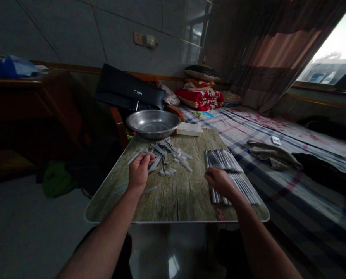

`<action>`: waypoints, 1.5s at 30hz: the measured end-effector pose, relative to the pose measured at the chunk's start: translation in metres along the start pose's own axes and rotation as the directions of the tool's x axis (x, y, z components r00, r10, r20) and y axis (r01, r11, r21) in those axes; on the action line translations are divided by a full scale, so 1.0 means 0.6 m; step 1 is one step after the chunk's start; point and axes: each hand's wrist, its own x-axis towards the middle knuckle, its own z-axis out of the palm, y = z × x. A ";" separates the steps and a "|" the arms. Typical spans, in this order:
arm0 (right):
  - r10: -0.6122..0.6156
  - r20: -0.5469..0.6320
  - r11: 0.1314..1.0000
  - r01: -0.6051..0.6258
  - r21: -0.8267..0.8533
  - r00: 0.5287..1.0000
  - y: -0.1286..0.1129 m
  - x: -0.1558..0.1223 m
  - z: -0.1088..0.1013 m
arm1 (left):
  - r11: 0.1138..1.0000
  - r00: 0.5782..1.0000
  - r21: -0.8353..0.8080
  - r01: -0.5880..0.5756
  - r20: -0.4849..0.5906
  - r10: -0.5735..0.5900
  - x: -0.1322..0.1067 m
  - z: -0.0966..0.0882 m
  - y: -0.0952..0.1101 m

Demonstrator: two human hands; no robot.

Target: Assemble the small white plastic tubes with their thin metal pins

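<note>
Wood-patterned worktop carries scattered translucent plastic strips beside the left hand, its grip pinched narrow, contents unclear; the right hand, grip unreadable, is at slim silver-grey rods, best kept parallel.

A folded red blanket sits on the checked bed, in a pile with a dark pillow on top. A curtain hangs by the bright window. A green thing sits on the floor.
</note>
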 end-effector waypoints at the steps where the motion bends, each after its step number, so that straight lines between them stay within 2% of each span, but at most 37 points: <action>1: -0.057 0.014 0.998 0.057 0.033 0.998 -0.022 0.009 0.013 | 0.999 0.999 -0.038 0.029 -0.021 -0.030 0.003 0.000 0.000; 4: -0.173 0.065 0.984 0.168 0.066 0.983 -0.075 0.032 0.045 | 0.988 0.992 -0.119 0.098 -0.067 -0.106 0.009 -0.001 0.001; 8: -0.215 0.111 0.976 0.211 0.053 0.970 -0.110 0.059 0.066 | 0.974 0.984 -0.175 0.145 -0.076 -0.161 0.016 -0.006 0.000; 12: -0.105 0.136 0.993 0.110 -0.035 0.985 -0.113 0.091 0.074 | 0.971 0.981 -0.183 0.155 -0.085 -0.172 0.022 -0.012 0.000; 15: 0.056 0.067 0.990 -0.047 -0.133 0.996 -0.104 0.116 0.080 | 0.968 0.978 -0.180 0.173 -0.088 -0.191 0.025 -0.015 0.000; 17: 0.155 0.021 0.972 -0.149 -0.180 0.988 -0.097 0.129 0.084 | 0.968 0.976 -0.172 0.182 -0.086 -0.199 0.026 -0.016 0.000; 19: 0.220 0.026 0.956 -0.210 -0.207 0.975 -0.093 0.136 0.089 | 0.969 0.977 -0.166 0.184 -0.081 -0.200 0.025 -0.016 0.001; 25: 0.265 0.073 0.946 -0.245 -0.212 0.961 -0.095 0.132 0.099 | 0.974 0.982 -0.147 0.174 -0.054 -0.183 0.021 -0.014 0.001; 28: 0.273 0.036 0.954 -0.266 -0.138 0.961 -0.096 0.131 0.096 | 0.974 0.983 -0.138 0.181 -0.019 -0.185 0.020 -0.011 -0.001; 30: 0.240 -0.018 0.971 -0.240 -0.006 0.971 -0.103 0.134 0.092 | 0.977 0.983 -0.108 0.185 0.003 -0.185 0.018 -0.009 0.000; 33: 0.089 -0.074 0.960 -0.066 0.270 0.993 -0.132 0.139 0.087 | 0.972 0.971 -0.056 0.229 0.079 -0.225 0.012 -0.006 0.005; 36: -0.118 -0.103 0.885 0.152 0.441 0.988 -0.171 0.146 0.085 | 0.930 0.904 -0.042 0.364 0.256 -0.342 0.005 -0.004 0.013; 38: -0.223 -0.067 0.845 0.228 0.483 0.972 -0.191 0.154 0.084 | 0.906 0.873 -0.064 0.418 0.304 -0.381 0.002 -0.003 0.014; 40: -0.259 -0.017 0.849 0.236 0.472 0.966 -0.200 0.168 0.085 | 0.909 0.903 -0.129 0.397 0.231 -0.362 0.004 -0.004 0.011; 41: -0.235 0.006 0.878 0.209 0.431 0.972 -0.201 0.178 0.087 | 0.915 0.926 -0.166 0.367 0.162 -0.341 0.007 -0.005 0.007; 43: -0.107 0.046 0.959 0.091 0.267 0.993 -0.200 0.200 0.094 | 0.925 0.950 -0.220 0.308 0.030 -0.309 0.012 -0.007 0.000; 45: 0.046 0.091 0.995 -0.053 0.079 0.995 -0.201 0.224 0.106 | 0.930 0.953 -0.236 0.283 -0.044 -0.301 0.018 -0.010 -0.006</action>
